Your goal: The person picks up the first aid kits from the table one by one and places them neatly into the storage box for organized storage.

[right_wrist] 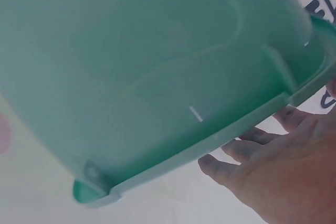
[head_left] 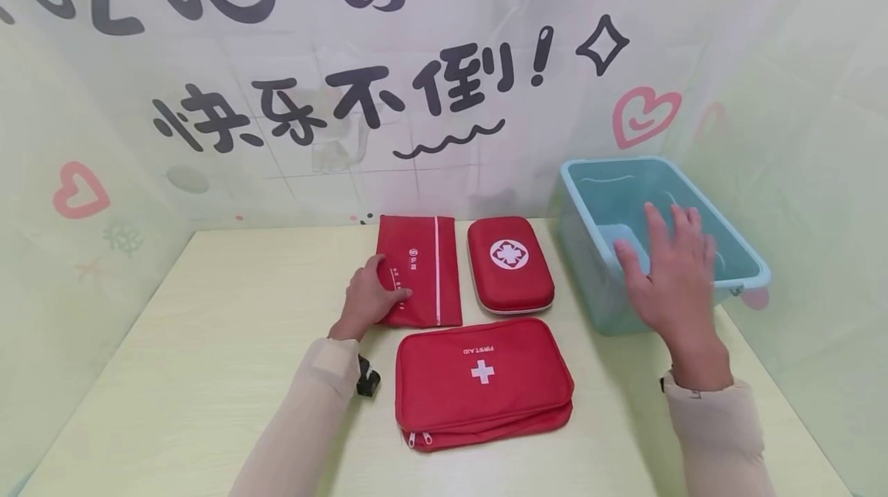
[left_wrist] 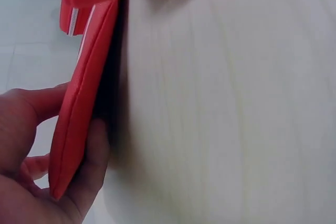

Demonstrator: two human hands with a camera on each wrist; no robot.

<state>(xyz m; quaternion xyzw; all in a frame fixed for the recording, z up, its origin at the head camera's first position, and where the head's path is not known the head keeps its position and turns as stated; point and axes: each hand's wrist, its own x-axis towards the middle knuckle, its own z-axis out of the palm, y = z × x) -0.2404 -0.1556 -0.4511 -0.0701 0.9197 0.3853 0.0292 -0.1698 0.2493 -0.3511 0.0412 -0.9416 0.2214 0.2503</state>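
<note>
My left hand (head_left: 368, 295) pinches the left edge of a flat red pouch (head_left: 419, 250) with a white stripe and small white print. In the left wrist view the thumb lies on one face of the pouch (left_wrist: 81, 108), fingers behind it, and this edge is raised off the table. Over the near part of a blue-green plastic bin (head_left: 586, 273) hovers my right hand (head_left: 673, 273), fingers spread and holding nothing. The right wrist view has those fingers beside the bin's rim (right_wrist: 173, 166); whether they touch it I cannot tell.
Right of the pouch lies a hard red case (head_left: 509, 273) with a white cross emblem. Nearer to me is a larger zipped red first aid bag (head_left: 482, 389). The pale wooden table (head_left: 229, 343) meets a printed curtain (head_left: 430, 189) at the back.
</note>
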